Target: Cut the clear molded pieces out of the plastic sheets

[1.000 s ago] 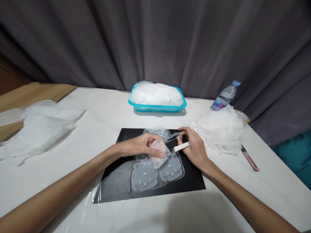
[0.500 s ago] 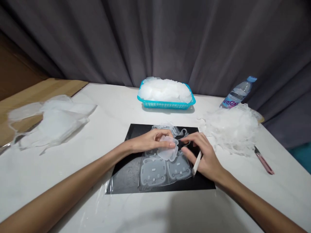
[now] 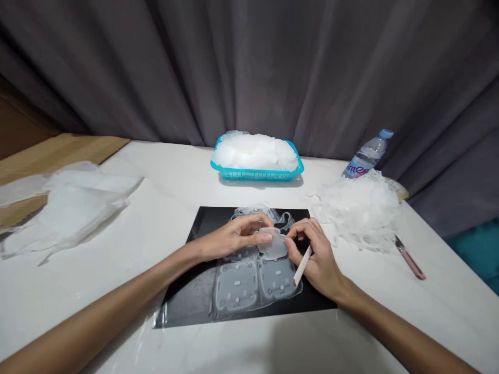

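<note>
My left hand (image 3: 249, 236) grips a small translucent, scalloped piece of rubbery sheet (image 3: 274, 245) between thumb and fingers. The thumb and forefinger of my right hand (image 3: 317, 257) pinch at its right edge, while a slim white stick-like tool (image 3: 303, 266) is tucked in the same hand and points down toward me. What the tool's end is like, I cannot make out. Beneath both hands, larger translucent moulded panels (image 3: 236, 285) with small holes and slots lie on a black mat (image 3: 183, 285). Thin curly offcut strips (image 3: 286, 219) lie behind my fingers at the mat's far edge.
At the back stands a blue basket (image 3: 257, 176) heaped with translucent pieces. To the right are a tangled pile of trimmings (image 3: 358, 210), a tilted water bottle (image 3: 368, 156) and a pink-handled knife (image 3: 411, 261). Translucent sheets (image 3: 74, 205) lie at left by cardboard (image 3: 78, 148).
My right fingers, apart from the piece before, have closed in at its right edge. The piece has tilted in my left hand. The whole view has shifted slightly.
</note>
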`<move>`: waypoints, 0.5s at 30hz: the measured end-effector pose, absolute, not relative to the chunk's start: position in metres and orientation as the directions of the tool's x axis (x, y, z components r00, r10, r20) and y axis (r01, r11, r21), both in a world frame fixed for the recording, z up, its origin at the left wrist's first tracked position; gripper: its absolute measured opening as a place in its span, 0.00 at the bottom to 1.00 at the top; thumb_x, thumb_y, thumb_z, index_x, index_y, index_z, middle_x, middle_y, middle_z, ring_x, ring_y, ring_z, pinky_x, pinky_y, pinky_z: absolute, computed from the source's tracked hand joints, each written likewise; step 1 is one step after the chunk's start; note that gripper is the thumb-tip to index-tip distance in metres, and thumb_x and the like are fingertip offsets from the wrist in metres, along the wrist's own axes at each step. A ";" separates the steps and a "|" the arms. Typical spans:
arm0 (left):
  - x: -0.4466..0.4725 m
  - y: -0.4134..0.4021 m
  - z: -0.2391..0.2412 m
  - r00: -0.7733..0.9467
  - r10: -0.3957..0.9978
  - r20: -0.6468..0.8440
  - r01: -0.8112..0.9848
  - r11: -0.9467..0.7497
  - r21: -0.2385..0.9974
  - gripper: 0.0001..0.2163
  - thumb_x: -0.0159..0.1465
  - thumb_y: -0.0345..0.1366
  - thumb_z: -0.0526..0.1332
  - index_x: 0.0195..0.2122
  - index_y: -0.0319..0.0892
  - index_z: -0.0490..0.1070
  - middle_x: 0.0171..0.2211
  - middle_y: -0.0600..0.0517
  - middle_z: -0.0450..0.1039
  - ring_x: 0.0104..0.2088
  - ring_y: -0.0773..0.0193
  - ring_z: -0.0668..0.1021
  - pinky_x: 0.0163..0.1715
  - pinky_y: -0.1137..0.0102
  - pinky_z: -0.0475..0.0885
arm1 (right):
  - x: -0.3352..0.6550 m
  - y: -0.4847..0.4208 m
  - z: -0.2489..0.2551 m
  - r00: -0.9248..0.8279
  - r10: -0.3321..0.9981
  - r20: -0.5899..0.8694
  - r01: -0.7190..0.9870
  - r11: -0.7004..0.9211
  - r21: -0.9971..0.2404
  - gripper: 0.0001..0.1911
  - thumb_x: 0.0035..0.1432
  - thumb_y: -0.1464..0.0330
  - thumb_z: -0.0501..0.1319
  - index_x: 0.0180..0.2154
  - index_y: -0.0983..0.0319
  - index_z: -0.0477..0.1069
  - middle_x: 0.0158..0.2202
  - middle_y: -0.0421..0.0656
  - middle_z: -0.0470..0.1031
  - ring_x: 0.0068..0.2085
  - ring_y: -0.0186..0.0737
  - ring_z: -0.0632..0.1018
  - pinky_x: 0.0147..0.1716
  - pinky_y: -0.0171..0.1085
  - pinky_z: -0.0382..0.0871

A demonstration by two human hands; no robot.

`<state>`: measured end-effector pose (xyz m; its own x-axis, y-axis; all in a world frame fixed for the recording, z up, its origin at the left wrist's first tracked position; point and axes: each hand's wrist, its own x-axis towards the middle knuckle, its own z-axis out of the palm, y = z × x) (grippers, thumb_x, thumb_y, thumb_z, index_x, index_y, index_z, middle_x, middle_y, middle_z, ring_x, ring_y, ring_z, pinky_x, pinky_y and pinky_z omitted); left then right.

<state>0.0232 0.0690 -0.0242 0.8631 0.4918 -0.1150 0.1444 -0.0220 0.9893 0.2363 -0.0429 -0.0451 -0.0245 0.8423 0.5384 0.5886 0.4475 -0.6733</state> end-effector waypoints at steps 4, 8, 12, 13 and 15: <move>0.024 0.067 -0.026 0.863 0.500 -0.077 0.065 0.041 0.997 0.08 0.68 0.40 0.68 0.42 0.41 0.76 0.48 0.46 0.79 0.47 0.58 0.79 0.49 0.63 0.71 | 0.240 -0.045 -0.047 -0.050 0.825 0.562 0.613 0.470 -0.635 0.04 0.69 0.71 0.62 0.42 0.57 0.69 0.39 0.41 0.75 0.40 0.42 0.71 0.40 0.41 0.66; 0.024 0.066 -0.027 0.860 0.508 -0.043 0.010 0.067 0.998 0.07 0.68 0.39 0.69 0.39 0.41 0.77 0.54 0.44 0.78 0.54 0.54 0.79 0.55 0.58 0.71 | 0.241 -0.046 -0.048 -0.116 0.851 0.512 0.605 0.469 -0.644 0.06 0.68 0.67 0.65 0.45 0.56 0.71 0.42 0.43 0.78 0.42 0.45 0.74 0.41 0.43 0.68; 0.025 0.066 -0.027 0.863 0.502 -0.053 0.022 0.069 0.997 0.06 0.67 0.38 0.69 0.39 0.40 0.78 0.53 0.44 0.79 0.52 0.55 0.80 0.54 0.59 0.73 | 0.241 -0.046 -0.048 -0.107 0.846 0.523 0.593 0.476 -0.650 0.02 0.70 0.68 0.64 0.43 0.56 0.72 0.40 0.42 0.79 0.41 0.44 0.74 0.41 0.44 0.68; 0.025 0.066 -0.027 0.865 0.499 -0.054 0.021 0.072 0.997 0.06 0.67 0.38 0.69 0.39 0.40 0.78 0.52 0.44 0.79 0.51 0.56 0.80 0.53 0.60 0.73 | 0.241 -0.046 -0.047 -0.102 0.843 0.528 0.591 0.478 -0.650 0.02 0.70 0.68 0.64 0.43 0.56 0.72 0.40 0.42 0.79 0.41 0.44 0.74 0.40 0.44 0.68; 0.025 0.066 -0.026 0.866 0.497 -0.060 0.027 0.073 0.997 0.06 0.67 0.38 0.69 0.39 0.40 0.77 0.51 0.44 0.79 0.48 0.57 0.80 0.51 0.62 0.73 | 0.241 -0.046 -0.046 -0.093 0.841 0.534 0.590 0.478 -0.650 0.02 0.69 0.68 0.64 0.43 0.56 0.72 0.39 0.42 0.79 0.40 0.44 0.74 0.40 0.44 0.68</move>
<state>0.0248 0.0656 -0.0261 0.8658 0.4968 -0.0597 0.0268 0.0731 0.9970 0.2405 -0.0456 -0.0463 -0.0925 0.8405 0.5338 0.5902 0.4781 -0.6505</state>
